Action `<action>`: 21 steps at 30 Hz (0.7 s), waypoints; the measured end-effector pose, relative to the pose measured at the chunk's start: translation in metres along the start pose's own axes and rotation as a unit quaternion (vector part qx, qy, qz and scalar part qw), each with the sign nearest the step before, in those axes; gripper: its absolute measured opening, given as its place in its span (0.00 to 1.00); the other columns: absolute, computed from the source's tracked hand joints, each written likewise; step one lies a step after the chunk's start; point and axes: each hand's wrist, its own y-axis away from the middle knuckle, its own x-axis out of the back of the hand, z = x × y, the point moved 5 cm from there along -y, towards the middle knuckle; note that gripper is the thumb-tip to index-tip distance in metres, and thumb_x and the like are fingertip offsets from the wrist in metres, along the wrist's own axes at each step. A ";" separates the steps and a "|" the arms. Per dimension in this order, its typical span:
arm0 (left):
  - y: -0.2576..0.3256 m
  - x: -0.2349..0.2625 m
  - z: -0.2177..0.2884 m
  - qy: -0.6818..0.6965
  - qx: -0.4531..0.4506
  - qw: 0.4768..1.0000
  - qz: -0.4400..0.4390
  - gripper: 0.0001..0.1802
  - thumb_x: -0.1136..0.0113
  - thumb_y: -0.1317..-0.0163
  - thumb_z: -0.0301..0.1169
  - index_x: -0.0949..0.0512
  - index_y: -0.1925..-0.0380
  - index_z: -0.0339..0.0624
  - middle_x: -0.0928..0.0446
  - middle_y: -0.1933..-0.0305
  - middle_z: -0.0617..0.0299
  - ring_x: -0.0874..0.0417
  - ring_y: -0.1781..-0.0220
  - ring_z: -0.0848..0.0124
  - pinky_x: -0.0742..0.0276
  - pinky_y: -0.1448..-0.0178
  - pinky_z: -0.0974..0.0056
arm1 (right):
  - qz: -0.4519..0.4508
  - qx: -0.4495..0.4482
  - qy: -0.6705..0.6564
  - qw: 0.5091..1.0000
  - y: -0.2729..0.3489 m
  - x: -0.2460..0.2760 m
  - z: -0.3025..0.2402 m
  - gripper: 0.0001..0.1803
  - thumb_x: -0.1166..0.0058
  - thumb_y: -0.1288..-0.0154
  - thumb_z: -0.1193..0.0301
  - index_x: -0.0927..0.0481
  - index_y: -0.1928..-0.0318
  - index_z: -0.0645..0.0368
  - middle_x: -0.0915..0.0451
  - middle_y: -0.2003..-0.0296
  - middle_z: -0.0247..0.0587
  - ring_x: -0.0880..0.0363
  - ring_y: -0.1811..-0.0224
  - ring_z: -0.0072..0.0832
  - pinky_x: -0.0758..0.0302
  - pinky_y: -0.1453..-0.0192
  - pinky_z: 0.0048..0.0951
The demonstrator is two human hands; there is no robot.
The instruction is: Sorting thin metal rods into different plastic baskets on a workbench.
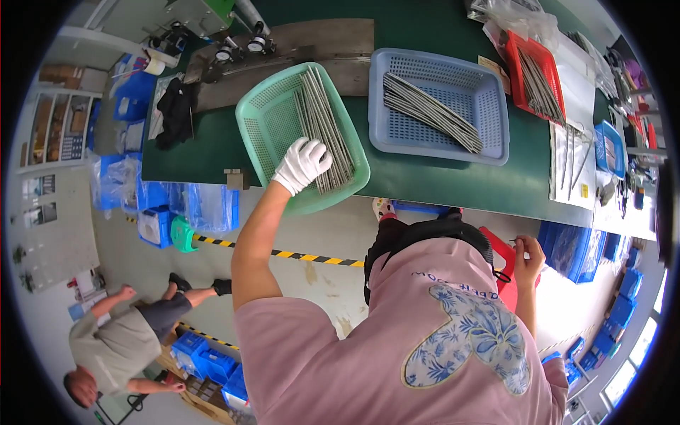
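Note:
My left hand (303,166), in a white glove, is over the near side of a mint-green plastic basket (258,106). Its fingers are curled in against a bundle of thin metal rods (327,120) that lies lengthwise in the basket. Whether a rod is within the fingers is hidden. The basket's near end juts past the table edge. My right hand (528,258), bare, is held low by my right side, away from the table. Its fingers are bent together, and a small dark bit shows at their tips, too small to name.
On the green table (439,180) a blue basket (375,134) and a red basket (511,67) also hold metal rods. A metal plate with dial gauges (256,44) is at the back left. A metal block (236,179) sits at the front edge. Another person (120,347) is at lower left.

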 end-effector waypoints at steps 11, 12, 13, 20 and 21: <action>-0.008 -0.010 -0.002 0.038 -0.008 0.996 -0.078 0.06 0.48 0.54 0.30 0.33 0.84 0.46 0.34 0.76 0.63 0.29 0.69 0.65 0.29 0.67 0.59 | 0.000 0.009 -0.010 1.000 -0.004 -0.006 -0.005 0.02 0.51 0.45 0.82 0.25 0.70 0.67 0.26 0.76 0.44 0.24 0.76 0.31 0.29 0.71 0.24; -0.010 -0.008 -0.003 0.040 -0.002 0.997 -0.059 0.05 0.49 0.54 0.31 0.33 0.83 0.46 0.35 0.77 0.63 0.29 0.69 0.66 0.30 0.66 0.59 | 0.003 0.010 -0.010 1.000 -0.005 -0.006 -0.005 0.02 0.51 0.45 0.82 0.25 0.70 0.67 0.26 0.76 0.44 0.24 0.76 0.31 0.29 0.71 0.24; -0.015 -0.003 -0.004 0.043 0.002 0.998 -0.040 0.04 0.50 0.53 0.31 0.32 0.82 0.47 0.36 0.78 0.64 0.30 0.69 0.67 0.30 0.65 0.59 | 0.005 0.011 -0.016 1.000 -0.004 -0.007 -0.006 0.02 0.51 0.45 0.82 0.25 0.69 0.67 0.26 0.77 0.44 0.24 0.76 0.31 0.29 0.71 0.24; -0.045 0.035 -0.062 0.300 0.344 0.866 0.203 0.08 0.48 0.45 0.25 0.27 0.64 0.43 0.22 0.63 0.62 0.22 0.62 0.68 0.26 0.59 0.63 | 0.042 -0.003 -0.018 0.999 -0.005 -0.008 -0.008 0.03 0.52 0.43 0.80 0.25 0.68 0.66 0.25 0.75 0.44 0.23 0.75 0.30 0.28 0.69 0.23; -0.033 0.024 -0.077 0.420 0.445 0.738 0.284 0.07 0.49 0.42 0.26 0.27 0.62 0.42 0.21 0.62 0.63 0.21 0.62 0.71 0.25 0.59 0.65 | 0.044 -0.002 -0.020 0.999 -0.006 -0.011 -0.008 0.03 0.52 0.43 0.80 0.25 0.68 0.66 0.25 0.75 0.44 0.23 0.75 0.30 0.28 0.69 0.23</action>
